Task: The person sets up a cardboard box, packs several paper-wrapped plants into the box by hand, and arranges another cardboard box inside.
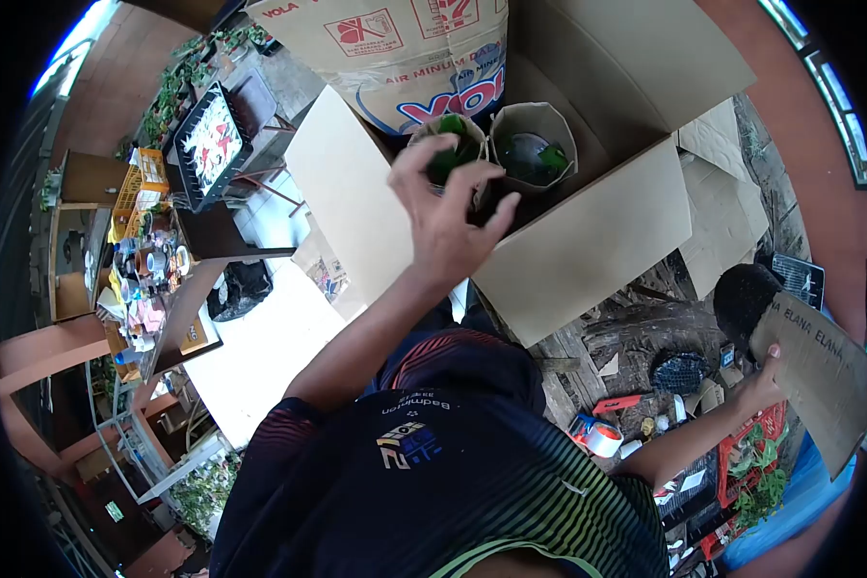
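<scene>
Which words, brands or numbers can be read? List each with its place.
"VOLA", tan carton
"AIR MINUM DALA", same carton, cut off
"AIR MINE", same carton, cut off
"VOL", same carton, large, cut off
"NA ELANA ELANA", cardboard piece in right hand
"Badminton", dark shirt
Too small or blurred: carton's fine print, shirt's logo.

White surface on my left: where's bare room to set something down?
The white surface looks bare between the black bag and your shirt. The open box is crowded where your left hand hovers over the cardboard tubes; planks by the tape roll are cluttered.
</scene>
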Available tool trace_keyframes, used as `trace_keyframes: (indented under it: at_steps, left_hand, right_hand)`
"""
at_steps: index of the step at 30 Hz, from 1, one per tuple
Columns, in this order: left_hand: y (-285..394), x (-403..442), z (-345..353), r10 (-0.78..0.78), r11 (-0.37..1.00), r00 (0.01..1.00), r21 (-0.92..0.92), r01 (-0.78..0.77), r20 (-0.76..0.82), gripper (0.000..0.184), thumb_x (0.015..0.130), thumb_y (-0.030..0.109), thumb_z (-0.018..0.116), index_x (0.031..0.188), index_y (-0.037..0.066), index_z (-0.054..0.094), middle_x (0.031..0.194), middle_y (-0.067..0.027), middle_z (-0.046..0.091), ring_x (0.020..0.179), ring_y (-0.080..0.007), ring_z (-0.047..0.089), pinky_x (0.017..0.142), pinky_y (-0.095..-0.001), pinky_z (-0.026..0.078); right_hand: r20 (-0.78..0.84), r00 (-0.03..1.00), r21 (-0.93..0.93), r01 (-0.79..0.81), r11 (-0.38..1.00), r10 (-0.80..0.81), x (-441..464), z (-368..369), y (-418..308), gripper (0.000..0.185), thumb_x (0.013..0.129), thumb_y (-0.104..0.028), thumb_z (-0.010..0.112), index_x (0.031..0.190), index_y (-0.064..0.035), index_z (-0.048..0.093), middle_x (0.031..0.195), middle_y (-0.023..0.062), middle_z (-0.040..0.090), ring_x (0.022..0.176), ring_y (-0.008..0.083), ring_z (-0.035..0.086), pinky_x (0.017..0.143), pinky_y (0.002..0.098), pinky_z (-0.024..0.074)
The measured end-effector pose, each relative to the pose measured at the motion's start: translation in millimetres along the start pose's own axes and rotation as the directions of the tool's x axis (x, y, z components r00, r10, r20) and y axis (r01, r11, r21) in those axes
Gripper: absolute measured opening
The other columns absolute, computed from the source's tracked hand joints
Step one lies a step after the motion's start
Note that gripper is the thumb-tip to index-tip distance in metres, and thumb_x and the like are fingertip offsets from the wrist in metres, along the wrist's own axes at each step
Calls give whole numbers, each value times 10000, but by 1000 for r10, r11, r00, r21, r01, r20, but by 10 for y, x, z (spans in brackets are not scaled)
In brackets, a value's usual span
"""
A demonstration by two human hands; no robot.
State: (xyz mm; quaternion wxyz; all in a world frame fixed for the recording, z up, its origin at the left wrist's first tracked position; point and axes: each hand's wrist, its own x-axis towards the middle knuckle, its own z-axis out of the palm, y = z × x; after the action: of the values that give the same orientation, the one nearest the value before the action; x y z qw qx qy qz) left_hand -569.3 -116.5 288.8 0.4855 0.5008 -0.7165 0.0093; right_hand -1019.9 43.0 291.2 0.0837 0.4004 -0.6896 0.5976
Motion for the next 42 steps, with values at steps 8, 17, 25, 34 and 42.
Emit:
trace_keyframes:
  at_steps: [8, 17, 25, 34, 42]
  left_hand:
    - [117, 269, 779, 105, 974, 602, 39, -221, 792, 432, 680, 207, 728, 1058, 94, 551, 969, -73, 626, 988, -258, 587, 801, -445, 407]
    - [-87, 676, 910, 80, 958, 264, -1, -286, 961, 372, 719, 134, 718, 1034, 115, 520, 1028, -60, 625, 1054, -279, 584, 872, -450, 424]
    - [889, 417, 728, 304, 912, 662, -410, 5, 685, 191, 749, 140, 692, 881, 107, 558, 869, -46, 573, 910, -285, 535, 819, -420, 403]
    - [-95, 634, 498, 7, 874, 502, 238, -424, 865, 360, 757, 361, 732, 1002, 118, 631, 959, -60, 649, 1061, -247, 553, 930, -468, 298]
    - [-84, 677, 786, 106, 740, 327, 145, -656, 939, 120, 807, 92, 576, 837, 134, 685, 860, -61, 693, 818, -218, 676, 894, -417, 327]
  right_hand:
    - [-21, 992, 196, -117, 974, 124, 38, 68, -94, 752, 739, -123, 777, 1324, 101, 360, 1269, 207, 498, 1122, 293, 522, 980, 401, 437]
    - [-275, 959, 271, 7, 963, 71, 489, -312, -512, 653, 773, -168, 730, 1288, 74, 407, 1225, 153, 514, 1097, 239, 518, 960, 369, 427]
    - [-201, 979, 266, 75, 961, -21, 497, -359, -635, 665, 798, -245, 698, 1304, 62, 395, 1250, 155, 493, 1134, 250, 512, 972, 384, 425]
    - [244, 945, 650, -327, 686, 220, 36, -31, -218, 843, 702, -357, 732, 1359, -10, 336, 1253, 150, 492, 1138, 298, 517, 946, 419, 476]
    - [323, 945, 600, -243, 762, 47, -211, 1070, -943, 939, 652, -396, 815, 1352, 1, 330, 1233, 134, 473, 1125, 297, 516, 915, 420, 477]
